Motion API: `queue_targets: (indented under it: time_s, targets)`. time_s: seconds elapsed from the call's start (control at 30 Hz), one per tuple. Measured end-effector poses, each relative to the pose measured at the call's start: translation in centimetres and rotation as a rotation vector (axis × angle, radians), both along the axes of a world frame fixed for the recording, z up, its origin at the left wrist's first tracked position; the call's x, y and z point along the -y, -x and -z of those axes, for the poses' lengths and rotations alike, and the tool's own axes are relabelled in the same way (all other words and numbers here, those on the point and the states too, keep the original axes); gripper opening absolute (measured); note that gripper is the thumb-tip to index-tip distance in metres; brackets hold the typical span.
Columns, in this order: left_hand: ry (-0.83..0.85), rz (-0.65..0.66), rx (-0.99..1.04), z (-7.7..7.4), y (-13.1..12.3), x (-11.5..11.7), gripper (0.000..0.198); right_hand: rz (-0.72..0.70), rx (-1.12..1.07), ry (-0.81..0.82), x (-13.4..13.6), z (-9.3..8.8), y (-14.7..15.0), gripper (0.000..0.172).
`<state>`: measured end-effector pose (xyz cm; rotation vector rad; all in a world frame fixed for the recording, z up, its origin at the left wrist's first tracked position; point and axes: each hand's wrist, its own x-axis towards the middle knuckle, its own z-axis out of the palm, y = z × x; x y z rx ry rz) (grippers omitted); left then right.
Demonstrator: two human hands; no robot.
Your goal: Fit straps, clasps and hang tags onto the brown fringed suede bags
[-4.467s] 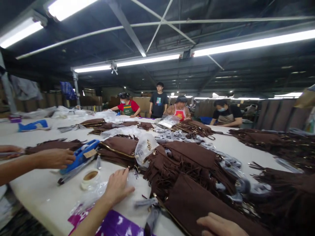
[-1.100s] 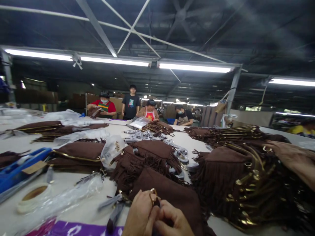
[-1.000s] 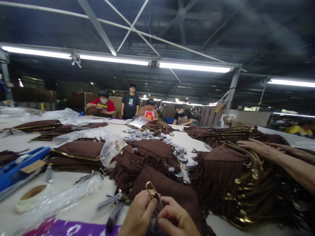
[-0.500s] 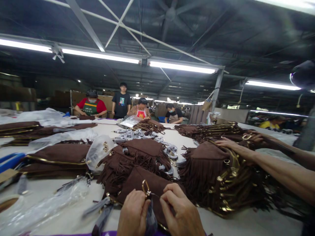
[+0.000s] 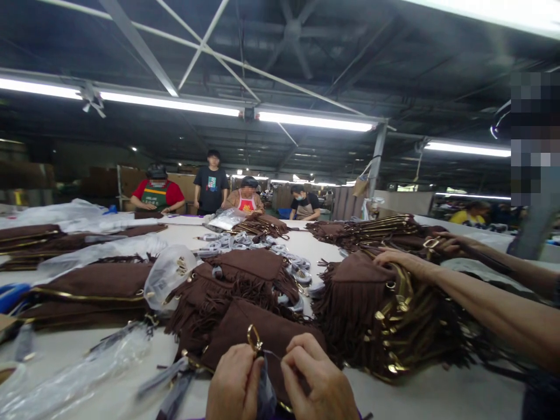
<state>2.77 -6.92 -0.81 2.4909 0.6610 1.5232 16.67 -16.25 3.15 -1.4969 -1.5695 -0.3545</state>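
Note:
My left hand (image 5: 234, 385) is closed on a gold metal clasp (image 5: 254, 338) that sticks up above its fingers, just over a brown suede fringed bag (image 5: 269, 332). My right hand (image 5: 317, 385) is closed in a pinch right beside it, on thin clear wrapping and a grey strap (image 5: 265, 391) that hangs between both hands. The bag lies flat on the white table (image 5: 437, 396) at the near edge.
Stacks of brown fringed bags (image 5: 376, 303) cover the table. A co-worker's arms (image 5: 472, 297) reach in from the right onto a stack. Clear plastic bags (image 5: 168, 274) and wrapped straps (image 5: 245, 242) lie about. Several people (image 5: 210, 186) stand at the far end.
My view has swung right and the blue tool has left it. My hands came together on the clasp and strap. The co-worker's arms reached onto the right stack.

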Motion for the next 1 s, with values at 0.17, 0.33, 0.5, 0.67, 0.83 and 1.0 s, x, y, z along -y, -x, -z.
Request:
queue_targets:
  time_s: [0.17,0.33,0.5,0.67,0.83,1.0]
  targets:
    - [0.019,-0.022,0.010,-0.1,0.0,0.2,0.020,0.042,0.022,-0.030,0.1,-0.3,0.0,0.023]
    - [-0.053,-0.006,-0.033,-0.4,-0.2,0.4,0.020,0.035,0.043,0.015,0.0,-0.4,0.3,0.021]
    - [-0.124,0.050,-0.066,-0.5,-0.6,0.6,0.020,-0.086,-0.059,0.103,0.1,-0.1,-0.6,0.024]
    - [-0.008,0.154,-0.062,-1.1,-0.7,1.0,0.028,-0.202,-0.239,0.153,0.4,0.0,-1.8,0.018]
    - [0.496,0.277,0.029,-3.0,-1.3,1.8,0.027,-0.217,-0.241,0.155,0.8,0.3,-2.1,0.016]
    - [0.650,0.377,0.046,-3.6,-1.9,2.3,0.031,-0.227,-0.263,0.156,1.5,0.4,-2.2,0.021]
